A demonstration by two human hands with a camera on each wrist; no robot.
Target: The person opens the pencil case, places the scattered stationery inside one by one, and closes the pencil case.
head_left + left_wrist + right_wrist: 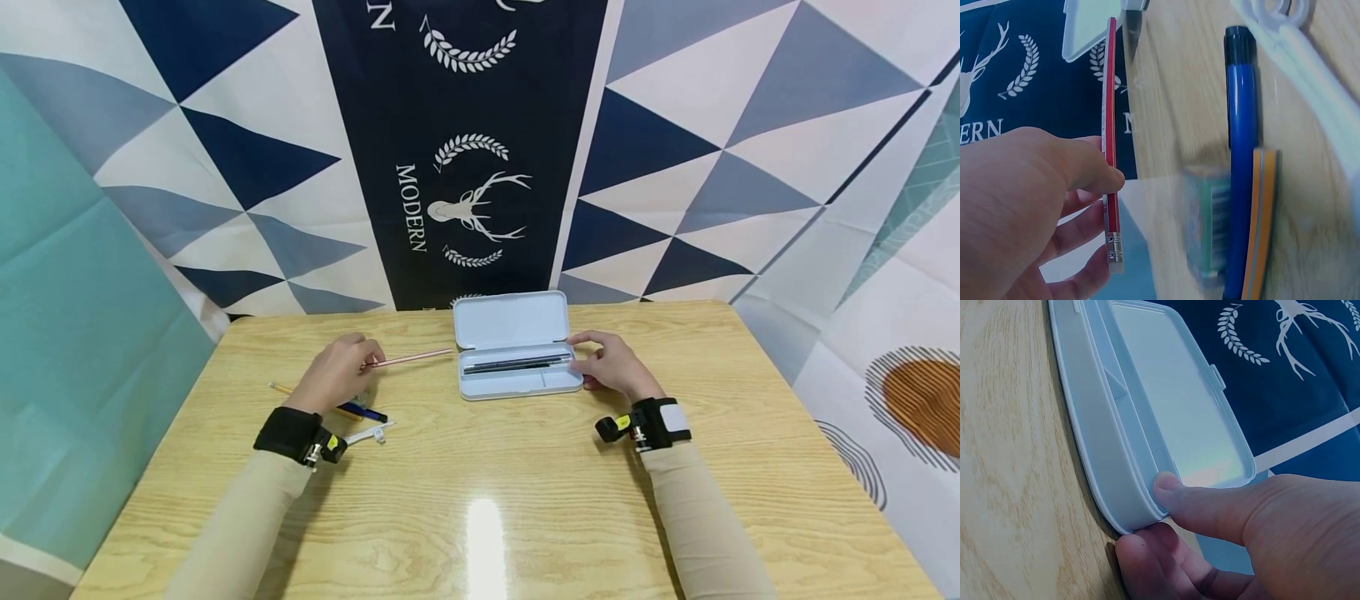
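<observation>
In the head view my left hand [339, 372] pinches a red pencil [422, 357] above the table's left side, its far end beside the case. The left wrist view shows thumb and fingers on the red pencil [1109, 119] near its metal band and eraser end. A pale blue pencil case [495, 392] lies at the back with its lid [512, 320] raised. Several dark pencils [516, 364] lie inside. My right hand [617, 367] grips the case's right end; in the right wrist view the thumb [1169, 487] is over the rim and the fingers are outside below.
Near my left hand lie a blue marker [1242, 119], an orange-yellow pencil [1262, 219], a blurred green block with a barcode [1207, 219] and a white tool with a ring [1310, 59]. Behind the wooden table [450, 483] hangs a patterned cloth [345, 283].
</observation>
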